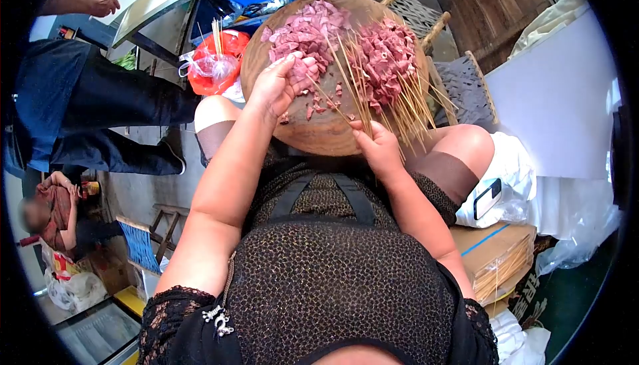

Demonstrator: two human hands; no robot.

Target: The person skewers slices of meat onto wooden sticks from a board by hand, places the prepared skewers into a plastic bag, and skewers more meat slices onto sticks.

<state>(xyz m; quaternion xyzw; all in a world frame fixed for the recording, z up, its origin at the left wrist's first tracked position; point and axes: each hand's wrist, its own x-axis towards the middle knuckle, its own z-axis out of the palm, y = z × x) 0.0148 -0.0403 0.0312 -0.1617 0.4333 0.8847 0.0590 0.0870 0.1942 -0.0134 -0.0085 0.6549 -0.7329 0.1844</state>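
Many skewers [413, 113], most tips hidden in meat [386, 62]

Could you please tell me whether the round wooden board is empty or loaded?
Loaded: loose meat pieces lie on the round wooden board, with skewered meat piled beside them.

We cannot count the skewers [360, 102] hidden inside the right hand [378, 149] or see how much of the meat [313, 25] the left hand [276, 87] covers, while a standing person [120, 95] is cut off at the left, a seated person's head [34, 215] is blurred, and a phone [488, 198] shows too small to read.
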